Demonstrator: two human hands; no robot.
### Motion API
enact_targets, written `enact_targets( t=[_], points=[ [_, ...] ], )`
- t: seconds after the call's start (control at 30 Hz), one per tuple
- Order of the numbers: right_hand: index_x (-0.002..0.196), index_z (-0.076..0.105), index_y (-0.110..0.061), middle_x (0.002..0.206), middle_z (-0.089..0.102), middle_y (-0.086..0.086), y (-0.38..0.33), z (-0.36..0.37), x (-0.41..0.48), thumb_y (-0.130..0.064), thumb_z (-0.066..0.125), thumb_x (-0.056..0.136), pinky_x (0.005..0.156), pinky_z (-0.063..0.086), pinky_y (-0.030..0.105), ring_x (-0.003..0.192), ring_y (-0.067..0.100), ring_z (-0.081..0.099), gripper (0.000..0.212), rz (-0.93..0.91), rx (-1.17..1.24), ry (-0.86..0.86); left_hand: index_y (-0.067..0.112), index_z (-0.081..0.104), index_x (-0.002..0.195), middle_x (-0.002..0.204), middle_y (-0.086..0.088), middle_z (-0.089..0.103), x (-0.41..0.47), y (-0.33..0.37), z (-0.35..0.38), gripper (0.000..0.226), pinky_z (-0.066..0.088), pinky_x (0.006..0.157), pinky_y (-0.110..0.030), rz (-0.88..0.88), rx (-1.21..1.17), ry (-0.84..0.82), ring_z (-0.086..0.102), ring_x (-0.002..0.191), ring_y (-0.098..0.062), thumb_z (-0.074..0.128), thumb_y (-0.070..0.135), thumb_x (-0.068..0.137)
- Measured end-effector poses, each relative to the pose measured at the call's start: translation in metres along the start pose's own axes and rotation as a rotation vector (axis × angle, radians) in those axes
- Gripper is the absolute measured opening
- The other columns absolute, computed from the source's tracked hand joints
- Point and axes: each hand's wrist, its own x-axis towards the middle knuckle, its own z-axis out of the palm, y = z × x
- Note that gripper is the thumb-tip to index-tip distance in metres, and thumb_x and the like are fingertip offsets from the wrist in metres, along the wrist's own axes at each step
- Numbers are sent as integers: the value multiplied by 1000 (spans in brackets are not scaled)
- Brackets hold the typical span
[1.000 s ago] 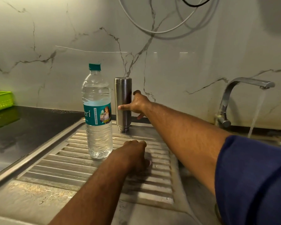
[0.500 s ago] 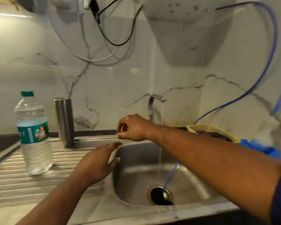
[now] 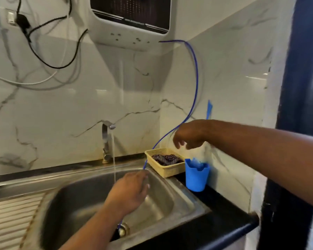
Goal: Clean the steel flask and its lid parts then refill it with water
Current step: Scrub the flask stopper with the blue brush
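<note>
Hovering our right hand [image 3: 190, 134] over a yellow plastic basket [image 3: 170, 170] and left hand [image 3: 130, 192] over the steel sink [image 3: 76, 195], both empty and loose-fingered, we see no flask; rigid, slippery steel probably wants a mid-body grip.

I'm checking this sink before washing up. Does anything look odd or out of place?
The tap runs with no container under its stream, wasting water. A thin blue tube from the wall unit hangs across the sink into its drain, where it could snag washing hands.
</note>
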Motion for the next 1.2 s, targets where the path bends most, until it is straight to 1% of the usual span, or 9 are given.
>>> enact_targets(
  t=[0.1, 0.23, 0.37, 0.7, 0.83, 0.93, 1.0, 1.1, 1.2],
  points=[
    [134, 60, -30, 140, 56, 0, 27, 21, 0, -10, 70, 92, 105, 43, 37, 132, 24, 49, 48, 108, -210, -91, 40, 45, 142, 136, 13, 59, 26, 40, 29, 46, 49, 103, -35, 25, -121, -9, 56, 125, -10, 53, 39, 97],
    [133, 60, -38, 144, 55, 1, 46, 43, 5, -14, 62, 98, 125, 15, 49, 139, 21, 43, 42, 111, -360, -54, 41, 46, 142, 132, 19, 58, 38, 46, 62, 48, 50, 100, -30, -1, -166, -82, 57, 121, -5, 53, 36, 94],
    [132, 62, -33, 143, 56, 3, 47, 55, 11, -15, 58, 101, 125, 15, 52, 137, 22, 46, 36, 115, -336, -88, 30, 53, 141, 124, 18, 64, 39, 12, 76, 53, 50, 97, -23, -76, -187, -235, 61, 112, -2, 62, 34, 89],
    [128, 66, -33, 133, 62, -2, 44, 33, 13, -25, 68, 96, 118, 26, 49, 129, 20, 53, 33, 113, -333, -51, 25, 59, 130, 119, 13, 67, 41, -2, 86, 37, 45, 88, -15, -134, -242, -267, 59, 107, -4, 64, 33, 95],
    [127, 66, -31, 135, 61, 1, 32, 52, 21, -22, 63, 98, 119, 26, 51, 128, 23, 53, 30, 115, -348, -86, 30, 64, 116, 108, 15, 68, 39, -8, 85, 23, 48, 82, -12, -227, -328, -197, 62, 97, -1, 67, 28, 93],
    [135, 59, -37, 140, 58, -1, 38, 50, 21, -24, 71, 93, 124, 12, 55, 137, 20, 46, 46, 92, -381, -111, 26, 70, 106, 101, 9, 70, 43, -24, 78, 14, 44, 66, -7, -369, -385, -95, 65, 89, -4, 66, 22, 93],
    [142, 52, -40, 144, 55, -4, 42, 42, 21, -30, 78, 87, 125, 7, 55, 141, 18, 41, 61, 84, -391, -139, 24, 72, 104, 99, 4, 71, 47, -40, 66, 13, 46, 63, -12, -458, -411, -21, 66, 85, -6, 63, 20, 95],
    [144, 49, -41, 145, 54, -5, 39, 26, 17, -41, 78, 87, 125, 8, 53, 142, 18, 40, 64, 104, -319, -91, 26, 71, 96, 93, 3, 70, 53, -72, 42, 12, 48, 77, -26, -534, -360, 53, 64, 86, -10, 60, 21, 98],
    [141, 53, -40, 142, 57, -6, 10, 19, 23, -48, 67, 93, 118, 26, 46, 136, 18, 46, 51, 60, -76, 146, 22, 70, 95, 92, -5, 70, 63, -114, 23, 12, 51, 81, -36, -561, -276, 119, 65, 87, -20, 60, 18, 99]
  ],
)
